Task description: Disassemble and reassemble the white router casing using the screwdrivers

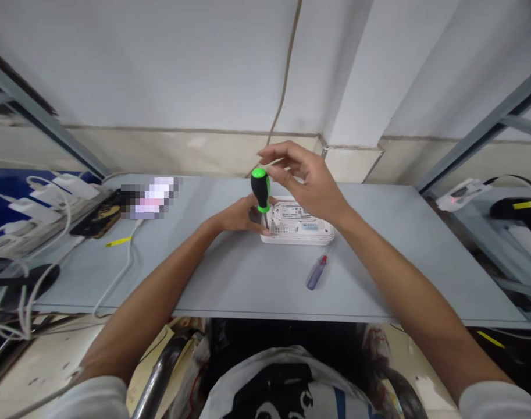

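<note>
A white plastic device (287,234) with vent holes and labels lies on the grey-blue table. Upright at its left end stands a black and green screwdriver (260,189), its tip down at the device's near left corner. My left hand (240,215) grips the left end of the device, partly hidden behind the screwdriver. Above and to the right, my right hand (303,174) has its fingers curved and apart beside the top of the screwdriver handle; it does not grasp the handle. A second screwdriver with a clear purple handle (316,274) lies in front of the device.
At the left are a power strip with white chargers (36,209), cables, a dark phone (100,215) and a lit, blurred screen (154,198). Metal frame posts flank the table (248,291). A white device (462,193) is at the right.
</note>
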`<state>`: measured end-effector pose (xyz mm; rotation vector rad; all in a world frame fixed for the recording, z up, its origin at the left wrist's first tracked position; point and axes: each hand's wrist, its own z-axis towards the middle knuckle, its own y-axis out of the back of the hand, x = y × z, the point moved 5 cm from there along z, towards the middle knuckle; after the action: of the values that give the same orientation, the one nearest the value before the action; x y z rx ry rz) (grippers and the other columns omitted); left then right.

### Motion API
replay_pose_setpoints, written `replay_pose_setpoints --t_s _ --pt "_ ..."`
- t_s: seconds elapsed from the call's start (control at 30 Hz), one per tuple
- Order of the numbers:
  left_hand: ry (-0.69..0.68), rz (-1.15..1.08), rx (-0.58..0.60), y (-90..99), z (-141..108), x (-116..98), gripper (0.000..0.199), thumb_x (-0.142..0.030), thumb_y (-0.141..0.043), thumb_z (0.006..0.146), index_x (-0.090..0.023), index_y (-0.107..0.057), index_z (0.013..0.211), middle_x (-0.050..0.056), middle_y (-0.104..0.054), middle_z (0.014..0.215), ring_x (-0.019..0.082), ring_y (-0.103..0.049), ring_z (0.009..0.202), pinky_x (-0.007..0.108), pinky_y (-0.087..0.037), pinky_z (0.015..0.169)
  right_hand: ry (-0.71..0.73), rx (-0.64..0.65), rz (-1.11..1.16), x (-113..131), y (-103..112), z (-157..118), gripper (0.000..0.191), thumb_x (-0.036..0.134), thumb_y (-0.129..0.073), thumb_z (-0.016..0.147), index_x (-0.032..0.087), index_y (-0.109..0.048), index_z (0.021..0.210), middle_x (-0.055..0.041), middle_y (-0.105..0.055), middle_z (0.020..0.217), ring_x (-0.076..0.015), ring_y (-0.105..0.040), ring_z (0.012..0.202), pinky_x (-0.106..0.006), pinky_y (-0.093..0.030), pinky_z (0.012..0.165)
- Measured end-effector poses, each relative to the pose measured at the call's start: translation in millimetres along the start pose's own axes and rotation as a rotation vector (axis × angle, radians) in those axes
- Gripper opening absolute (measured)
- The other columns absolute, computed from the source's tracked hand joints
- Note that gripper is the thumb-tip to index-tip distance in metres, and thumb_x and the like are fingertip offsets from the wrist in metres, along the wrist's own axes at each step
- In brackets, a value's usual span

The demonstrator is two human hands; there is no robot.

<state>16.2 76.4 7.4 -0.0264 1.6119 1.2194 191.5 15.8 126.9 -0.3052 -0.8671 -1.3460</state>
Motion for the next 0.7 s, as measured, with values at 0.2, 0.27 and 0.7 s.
replay_pose_setpoints --t_s 0.2,0.27,0.7 --pt "0.025 -0.003 0.001 1.3 0 -2 0.085 -0.051 -0.093 0.065 -0.024 -0.063 0.140 0.014 -0.063 0.145 0.036 -0.061 0.130 0.051 -0.052 0.108 -0.062 0.017 -0.024 -6 -2 -1 0.037 0.047 -0.073 0.094 0.027 -0.066 0.124 -0.0011 -0.074 0.095 -0.0196 -0.071 0.096 -0.040 -0.058 0.094" --pt "0.017 -0.001 -0.013 2.3 0 -2 0.085 -0.050 -0.094 0.065 -0.025 -0.063 0.140 0.013 -0.064 0.144 0.036 -0.062 0.129 0.050 -0.053 0.105 -0.059 -0.048 -0.078 -6 4 -2 0.045 0.048 -0.080 0.088 0.028 -0.065 0.125 0.0010 -0.069 0.091 -0.0180 -0.067 0.089 -0.037 -0.058 0.088" --pt "0.006 -0.010 0.011 -3.2 -4 -3 0.090 -0.051 -0.092 0.068 -0.023 -0.057 0.146 0.013 -0.056 0.152 0.036 -0.052 0.139 0.053 -0.049 0.112 -0.086 0.057 -0.003 -12 -1 -5 0.040 0.029 -0.071 0.092 0.028 -0.062 0.132 -0.0047 -0.075 0.112 -0.0217 -0.072 0.109 -0.042 -0.059 0.098"
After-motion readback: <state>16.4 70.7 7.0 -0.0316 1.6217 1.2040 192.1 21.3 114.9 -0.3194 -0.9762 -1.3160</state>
